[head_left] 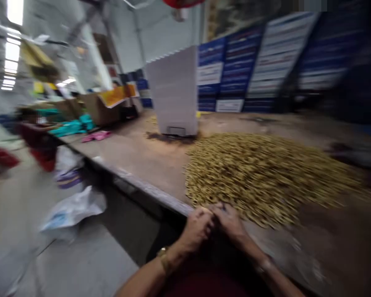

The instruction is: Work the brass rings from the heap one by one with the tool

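Observation:
My left hand and my right hand meet at the front edge of the workbench, thumbs and fingertips close together. The fingers of both are curled closed. Whatever sits between them is small, blurred and mostly hidden; a dark spot shows at the right fingertips. Just beyond the hands spreads a broad, low pile of small brass-yellow pieces, many of them ring-like or looped. Its near edge comes right up to my right hand.
A tall grey panel or bin stands behind the pile, to its left. Blue and white boxes line the back. Farther left lie teal cloths, a pink cloth and a cardboard box. A white bag rests on the floor.

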`<state>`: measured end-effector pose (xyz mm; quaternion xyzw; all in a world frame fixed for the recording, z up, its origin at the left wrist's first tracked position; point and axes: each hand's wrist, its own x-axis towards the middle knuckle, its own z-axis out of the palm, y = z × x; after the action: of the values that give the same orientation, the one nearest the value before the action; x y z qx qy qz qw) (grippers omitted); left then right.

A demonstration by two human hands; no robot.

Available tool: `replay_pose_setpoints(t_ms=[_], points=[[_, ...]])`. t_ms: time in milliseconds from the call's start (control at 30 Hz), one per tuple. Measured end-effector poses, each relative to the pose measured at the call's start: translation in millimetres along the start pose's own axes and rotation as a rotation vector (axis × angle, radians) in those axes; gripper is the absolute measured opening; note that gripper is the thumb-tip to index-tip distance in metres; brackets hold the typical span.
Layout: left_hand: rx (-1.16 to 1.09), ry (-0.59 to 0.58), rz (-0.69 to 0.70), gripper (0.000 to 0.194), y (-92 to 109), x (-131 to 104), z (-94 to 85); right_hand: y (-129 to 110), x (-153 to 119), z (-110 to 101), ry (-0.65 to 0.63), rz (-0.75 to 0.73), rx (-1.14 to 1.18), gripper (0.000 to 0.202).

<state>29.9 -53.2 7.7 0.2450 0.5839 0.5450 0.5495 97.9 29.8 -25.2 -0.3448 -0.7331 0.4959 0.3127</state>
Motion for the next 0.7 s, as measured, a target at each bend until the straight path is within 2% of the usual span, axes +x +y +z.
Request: replay_pose_setpoints(t_ms=[67,167,233,367,500,700], points=[[0.013,-0.049,0.064,0.026,-9.2,-0.1,-1.8,10.7,-12.0,-19.7,0.047,0.046,0.025,0.024],[0.029,-0.098,0.106,0.032,-14.5,-6.8,-5.6,7.7,-29.6,-31.7,0.084,0.021,0.041,0.021],[0.055,-0.101,0.109,0.033,-14.8,-13.0,-4.8,1.0,-40.3,-34.0,0.103,-0.066,-0.076,0.019],[0.105,-0.071,0.148,0.035,-15.1,-18.3,1.4,-8.1,-55.9,-37.9,0.004,-0.261,-0.336,0.012],[0.138,-0.078,0.202,0.031,-19.2,-17.5,3.0,-9.3,-59.8,-39.1,-0.033,-0.280,-0.447,0.011],[0.153,-0.085,0.238,0.028,-25.0,-16.4,-1.5,-7.4,-60.2,-36.8,-0.030,-0.280,-0.472,0.011]])
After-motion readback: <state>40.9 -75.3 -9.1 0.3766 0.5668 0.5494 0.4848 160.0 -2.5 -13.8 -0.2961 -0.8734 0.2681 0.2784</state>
